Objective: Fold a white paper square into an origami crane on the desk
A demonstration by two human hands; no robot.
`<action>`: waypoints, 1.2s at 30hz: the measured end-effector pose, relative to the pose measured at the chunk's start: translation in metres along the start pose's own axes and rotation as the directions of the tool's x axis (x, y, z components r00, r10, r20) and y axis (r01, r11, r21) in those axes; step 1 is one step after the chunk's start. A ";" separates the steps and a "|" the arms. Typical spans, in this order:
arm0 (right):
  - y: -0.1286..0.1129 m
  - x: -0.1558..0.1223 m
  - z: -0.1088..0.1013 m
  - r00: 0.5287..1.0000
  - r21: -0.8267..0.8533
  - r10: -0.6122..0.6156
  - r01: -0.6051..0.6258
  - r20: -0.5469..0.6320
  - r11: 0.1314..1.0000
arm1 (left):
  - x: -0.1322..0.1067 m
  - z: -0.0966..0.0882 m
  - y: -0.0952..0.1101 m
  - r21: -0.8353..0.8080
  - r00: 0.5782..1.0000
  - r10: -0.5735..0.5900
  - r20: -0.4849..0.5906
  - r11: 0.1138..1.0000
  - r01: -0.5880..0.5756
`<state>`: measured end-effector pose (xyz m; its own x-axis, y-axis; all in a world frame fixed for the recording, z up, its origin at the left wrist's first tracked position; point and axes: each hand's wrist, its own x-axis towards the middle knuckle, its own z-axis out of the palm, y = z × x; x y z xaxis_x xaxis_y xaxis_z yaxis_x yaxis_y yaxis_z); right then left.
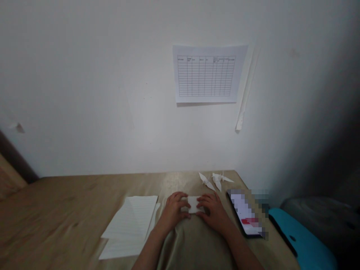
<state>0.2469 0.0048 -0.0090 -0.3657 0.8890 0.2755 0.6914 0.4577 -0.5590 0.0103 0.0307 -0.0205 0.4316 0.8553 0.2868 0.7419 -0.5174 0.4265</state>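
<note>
Brown-covered table (pixel 70 210) against a white wall (pixel 84 93). Left hand (pixel 176 207) and right hand (pixel 213 210), fingers curled, touch opposite edges of a small white paper (pixel 192 204) between them; I cannot tell whether they pinch it. Lined sheets (pixel 131 217) lie left, a phone (pixel 243 215) right, folded papers (pixel 216 181) beyond.

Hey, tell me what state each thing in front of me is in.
Small white paper: looks flat
Left hand: curled, at its left side
Right hand: curled, at its right side
Lined sheets: overlapping, unfolded
Paper pieces: folded, pointed
Phone: face up, screen lit
Printed grid sheet: hung up
Cloth: wrinkled
</note>
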 end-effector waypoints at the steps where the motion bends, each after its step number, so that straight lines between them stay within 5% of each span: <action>1: 0.001 0.000 0.000 1.000 0.009 0.003 -0.003 0.000 1.000 | 0.000 0.000 0.000 0.004 1.000 0.000 0.003 1.000 0.000; 23: 0.009 -0.001 0.003 0.999 0.119 0.050 -0.052 0.018 0.992 | -0.001 -0.001 0.017 0.004 0.999 -0.047 -0.016 0.999 0.047; 36: 0.011 0.006 0.007 0.989 0.115 0.142 -0.138 -0.035 0.984 | 0.005 0.009 0.023 0.011 0.973 -0.178 -0.145 0.983 0.182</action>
<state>0.2476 0.0154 -0.0191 -0.2414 0.9451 0.2203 0.6590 0.3263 -0.6777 0.0345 0.0231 -0.0168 0.2134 0.9203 0.3279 0.8137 -0.3532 0.4616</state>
